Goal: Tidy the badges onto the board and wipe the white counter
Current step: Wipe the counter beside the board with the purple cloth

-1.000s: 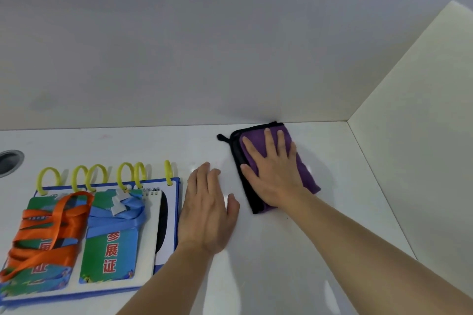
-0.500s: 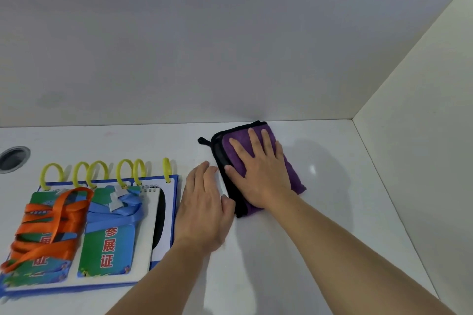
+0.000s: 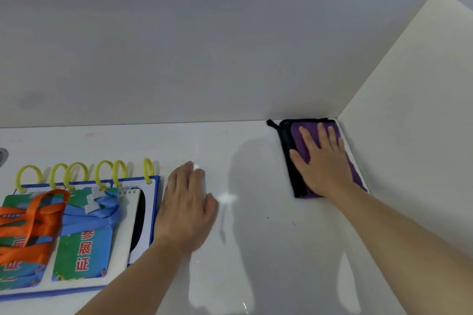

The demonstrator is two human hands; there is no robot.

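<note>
**Purple cloth pressed into the far right corner**

Purple and black, the cloth (image 3: 298, 146) lies flat on the white desk (image 3: 256, 238), tucked right into the far right corner where the back wall (image 3: 204, 59) meets the side panel (image 3: 409, 135). The right hand (image 3: 325, 163) presses down on it, palm flat, fingers (image 3: 323, 134) straight and slightly spread, pointing away toward the back wall.

Over on the left, the left hand (image 3: 186, 207) rests palm down on the bare desk, fingers together and relaxed, holding nothing, just beside the right edge of the board (image 3: 151, 212). That board sits at the near left, yellow rings (image 3: 76, 174) along its far edge. On it lie the badges: one wrapped in an orange lanyard (image 3: 28, 225), and a green badge (image 3: 82, 256) with red characters under a blue lanyard (image 3: 94, 215).
</note>
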